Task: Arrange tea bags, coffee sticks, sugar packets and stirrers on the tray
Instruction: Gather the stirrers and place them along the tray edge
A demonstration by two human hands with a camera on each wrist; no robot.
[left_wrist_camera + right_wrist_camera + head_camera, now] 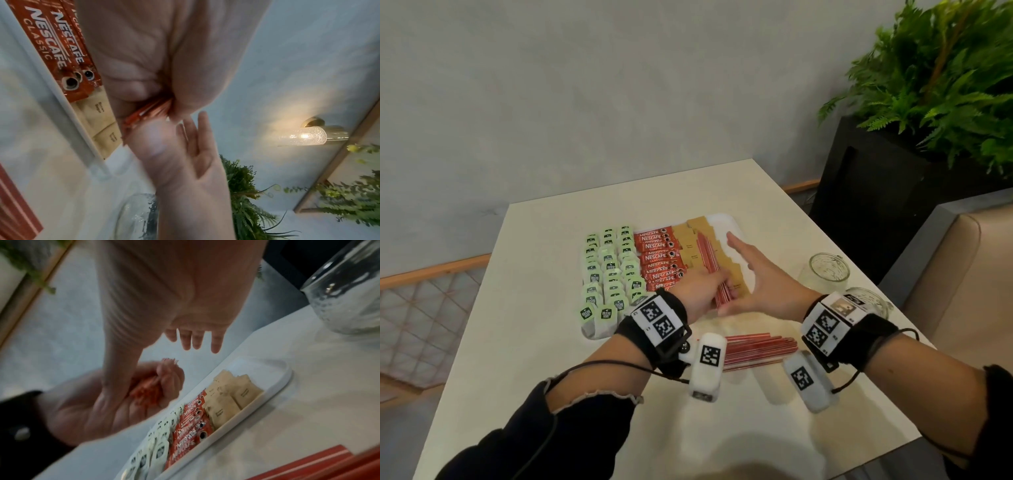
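Left hand (700, 291) grips the stirrer bundle (710, 265), long axis running away from her over the sugar packets (690, 246); flat, empty right hand (753, 274) just right of it, bare tray (726, 222) strip beyond.

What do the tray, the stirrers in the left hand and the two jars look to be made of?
Tray: glossy white, smooth rounded rim; likely ceramic or melamine.
Stirrers gripped by the left hand: thin red-and-white striped sticks, probably plastic, possibly paper-wrapped.
Jars: clear, textured glass with highlights.
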